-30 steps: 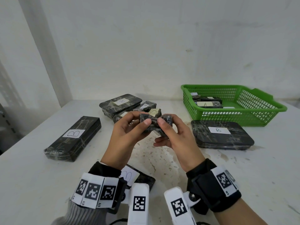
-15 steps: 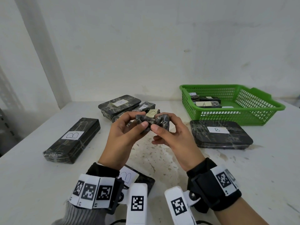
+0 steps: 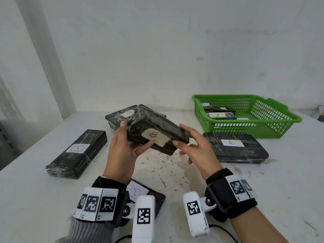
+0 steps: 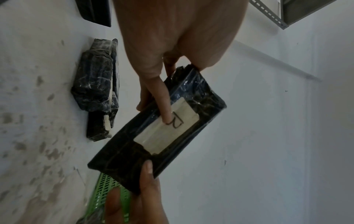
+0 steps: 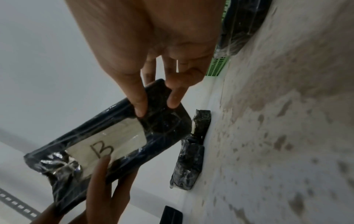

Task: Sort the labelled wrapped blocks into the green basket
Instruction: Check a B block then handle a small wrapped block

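Note:
I hold a dark wrapped block (image 3: 157, 127) labelled B above the table's middle, tilted with its label facing me. My left hand (image 3: 136, 135) grips its left end, thumb on the label (image 4: 166, 115), fingers behind. My right hand (image 3: 179, 134) pinches the right end between thumb (image 5: 139, 109) and a finger; the other fingers spread loosely. The same block shows in the left wrist view (image 4: 206, 103) and right wrist view (image 5: 162, 127). The green basket (image 3: 273, 123) stands back right and holds wrapped blocks, one labelled A (image 3: 219, 115).
A long B block (image 3: 77, 153) lies left, a flat B block (image 3: 235, 146) lies in front of the basket, and another B block (image 3: 154, 197) sits near my left wrist. More wrapped blocks (image 3: 119, 118) lie behind my hands. The wall is close behind.
The block has been turned in my hands so its B label now faces me, and it sits higher. My right fingers have loosened to a pinch at the end.

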A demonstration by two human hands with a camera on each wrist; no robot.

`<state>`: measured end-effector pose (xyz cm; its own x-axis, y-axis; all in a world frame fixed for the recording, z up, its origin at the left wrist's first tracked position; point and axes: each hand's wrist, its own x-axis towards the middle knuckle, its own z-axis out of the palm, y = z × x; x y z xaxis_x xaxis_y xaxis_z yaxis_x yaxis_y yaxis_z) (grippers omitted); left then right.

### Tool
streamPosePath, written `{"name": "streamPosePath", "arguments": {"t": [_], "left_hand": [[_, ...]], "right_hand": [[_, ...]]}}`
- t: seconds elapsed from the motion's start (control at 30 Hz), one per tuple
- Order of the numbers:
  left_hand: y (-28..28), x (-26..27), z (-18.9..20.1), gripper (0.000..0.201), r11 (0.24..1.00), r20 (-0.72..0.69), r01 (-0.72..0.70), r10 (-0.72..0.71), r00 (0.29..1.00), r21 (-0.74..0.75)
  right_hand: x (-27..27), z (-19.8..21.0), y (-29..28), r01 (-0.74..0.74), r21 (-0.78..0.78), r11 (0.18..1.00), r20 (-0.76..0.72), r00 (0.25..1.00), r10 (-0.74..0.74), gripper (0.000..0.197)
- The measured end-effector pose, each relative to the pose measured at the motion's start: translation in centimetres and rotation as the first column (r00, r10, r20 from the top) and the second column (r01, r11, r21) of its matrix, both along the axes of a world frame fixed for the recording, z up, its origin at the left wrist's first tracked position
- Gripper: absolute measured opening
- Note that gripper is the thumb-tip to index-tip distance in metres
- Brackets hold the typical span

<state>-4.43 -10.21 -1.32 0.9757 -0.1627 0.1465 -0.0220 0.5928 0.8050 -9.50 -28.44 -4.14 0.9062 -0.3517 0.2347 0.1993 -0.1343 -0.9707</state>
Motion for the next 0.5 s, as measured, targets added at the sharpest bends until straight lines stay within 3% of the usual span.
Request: {"name": "streamPosePath", "arguments": {"t": [0.3, 0.5], "left_hand": [[0.0, 0.2, -0.4, 0.043, 0.987, -0.08, 0.11, -0.102, 0.992, 0.114], [-0.4, -0.1, -0.8, 0.043, 0.943, -0.079, 0.211, -0.197, 0.977, 0.257]], "right_hand": [[0.6, 0.3, -0.9, 0.053, 0.2, 0.978, 0.09, 0.993, -0.072, 0.041], [0.7, 0.6, -1.4, 0.041, 0.34, 0.939, 0.05, 0.997, -0.061, 0.018]]}}
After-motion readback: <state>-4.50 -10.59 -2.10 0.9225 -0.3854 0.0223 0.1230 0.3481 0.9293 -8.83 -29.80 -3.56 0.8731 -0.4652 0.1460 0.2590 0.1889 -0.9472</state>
